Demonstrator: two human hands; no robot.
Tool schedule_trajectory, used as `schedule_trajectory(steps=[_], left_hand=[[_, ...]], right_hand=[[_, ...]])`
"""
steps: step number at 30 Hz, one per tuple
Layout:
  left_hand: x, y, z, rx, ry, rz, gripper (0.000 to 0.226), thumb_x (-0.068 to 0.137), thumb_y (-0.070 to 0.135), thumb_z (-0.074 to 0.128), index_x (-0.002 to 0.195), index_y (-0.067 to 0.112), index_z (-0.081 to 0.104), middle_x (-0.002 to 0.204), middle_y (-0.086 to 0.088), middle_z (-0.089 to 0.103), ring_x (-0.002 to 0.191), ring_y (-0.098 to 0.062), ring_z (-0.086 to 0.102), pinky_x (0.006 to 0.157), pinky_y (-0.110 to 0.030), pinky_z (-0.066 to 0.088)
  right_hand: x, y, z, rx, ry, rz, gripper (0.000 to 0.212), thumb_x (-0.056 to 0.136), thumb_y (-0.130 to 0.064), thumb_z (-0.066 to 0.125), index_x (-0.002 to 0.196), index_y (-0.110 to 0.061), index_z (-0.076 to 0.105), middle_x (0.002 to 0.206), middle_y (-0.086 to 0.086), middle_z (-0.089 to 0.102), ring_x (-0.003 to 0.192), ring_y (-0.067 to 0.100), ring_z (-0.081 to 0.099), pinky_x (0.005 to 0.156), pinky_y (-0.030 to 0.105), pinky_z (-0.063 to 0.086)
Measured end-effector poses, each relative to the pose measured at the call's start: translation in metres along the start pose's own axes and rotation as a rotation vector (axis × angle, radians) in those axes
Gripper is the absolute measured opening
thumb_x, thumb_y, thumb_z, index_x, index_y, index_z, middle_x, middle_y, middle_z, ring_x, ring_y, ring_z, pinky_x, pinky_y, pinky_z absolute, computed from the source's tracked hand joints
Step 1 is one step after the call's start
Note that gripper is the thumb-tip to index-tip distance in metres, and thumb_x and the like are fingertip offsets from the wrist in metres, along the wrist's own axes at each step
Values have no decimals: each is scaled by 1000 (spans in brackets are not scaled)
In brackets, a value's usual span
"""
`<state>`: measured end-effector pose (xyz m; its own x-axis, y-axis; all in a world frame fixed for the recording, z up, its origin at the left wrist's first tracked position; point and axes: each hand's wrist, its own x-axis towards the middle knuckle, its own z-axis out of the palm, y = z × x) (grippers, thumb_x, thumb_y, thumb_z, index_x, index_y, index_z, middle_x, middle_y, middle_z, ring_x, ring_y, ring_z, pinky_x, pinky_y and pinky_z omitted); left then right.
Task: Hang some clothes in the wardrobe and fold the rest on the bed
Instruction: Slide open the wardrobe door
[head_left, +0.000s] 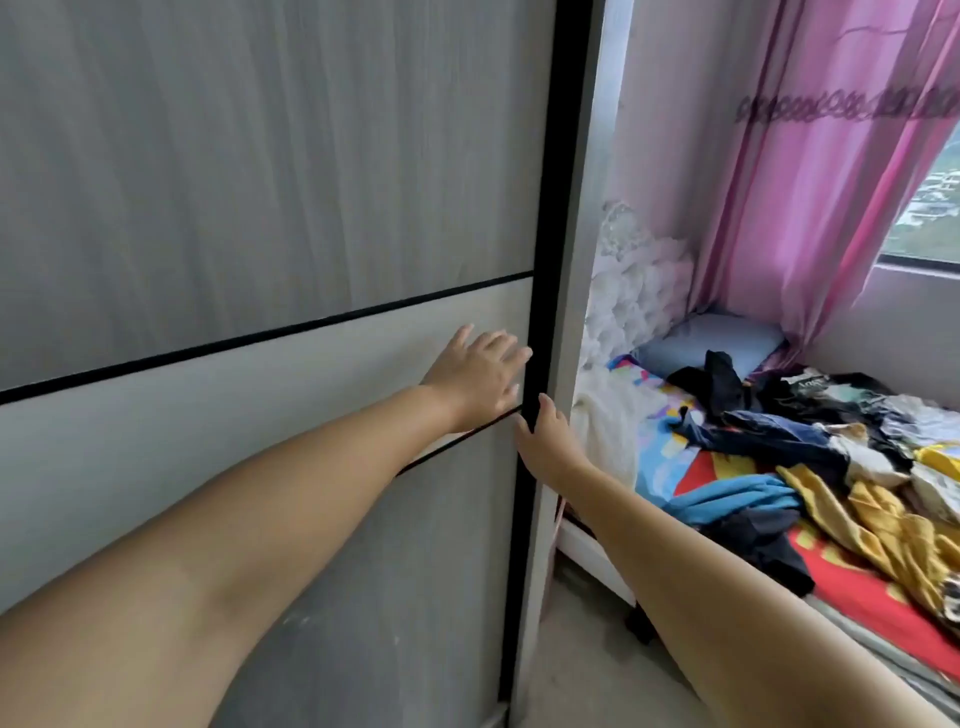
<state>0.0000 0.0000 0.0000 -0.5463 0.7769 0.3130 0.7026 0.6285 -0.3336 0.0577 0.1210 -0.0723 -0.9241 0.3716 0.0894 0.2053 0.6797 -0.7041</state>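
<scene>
Head view, everything referenced to the wardrobe door (260, 208): it's a sliding grey panel, shut, with a black edge strip (545, 208) running down its right side, so nothing can be hung until it moves. That's why both my hands are on it. Right hand (545, 441) is hooked on the strip at about mid-height, fingers curled round its far edge and out of sight behind it, thumb on the near face; holding the strip, ready to pull, I reckon. Left hand (478, 371) is just left of the strip on the pale middle band of the door, fingers straight and spread wide, gripping nothing; looks like palm on the panel to help push, though I can't tell for sure that it's in contact. Both arms reach out nearly straight, left forearm crossing the lower panel. Clothes (831, 457) are well right of the door, in a loose unfolded heap on the bed (675, 457), which sits beside the wardrobe's end. Pink curtain (810, 208) and window beyond that. Judgement: hanging and folding not yet begun
</scene>
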Motion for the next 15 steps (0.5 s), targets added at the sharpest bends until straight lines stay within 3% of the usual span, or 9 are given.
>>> schedule_trajectory(steps=[5, 10, 12, 15], left_hand=[[70, -13, 6, 322, -5, 141, 51, 99, 25, 36, 148, 14, 25, 155, -13, 24, 145, -27, 16, 116, -53, 2], [108, -19, 15, 664, -62, 308, 45, 100, 22, 33, 144, 11, 34, 154, -13, 28, 145, -29, 18, 114, -59, -1], [114, -19, 14, 731, -96, 301, 47, 100, 26, 37, 144, 12, 35, 152, -12, 31, 145, -28, 18, 111, -62, -5], [118, -8, 8, 790, -113, 274, 39, 96, 21, 44, 133, 12, 49, 136, -8, 47, 137, -27, 29, 105, -67, -10]], right_hand=[[66, 2, 1, 97, -20, 31, 72, 101, -44, 33, 153, -10, -3, 159, 12, 9, 141, 29, 27, 110, 40, 30], [107, 20, 14, 259, -117, 37, 75, 100, -48, 35, 153, -7, 1, 158, 15, 14, 144, 30, 21, 113, 37, 21], [117, 26, 18, 301, -112, 55, 68, 99, -46, 37, 149, -4, 16, 137, 12, 38, 128, 24, 39, 104, 35, 29], [125, 32, 21, 297, -92, 59, 49, 99, -44, 39, 128, -5, 34, 103, 4, 42, 94, 18, 45, 84, 32, 37]])
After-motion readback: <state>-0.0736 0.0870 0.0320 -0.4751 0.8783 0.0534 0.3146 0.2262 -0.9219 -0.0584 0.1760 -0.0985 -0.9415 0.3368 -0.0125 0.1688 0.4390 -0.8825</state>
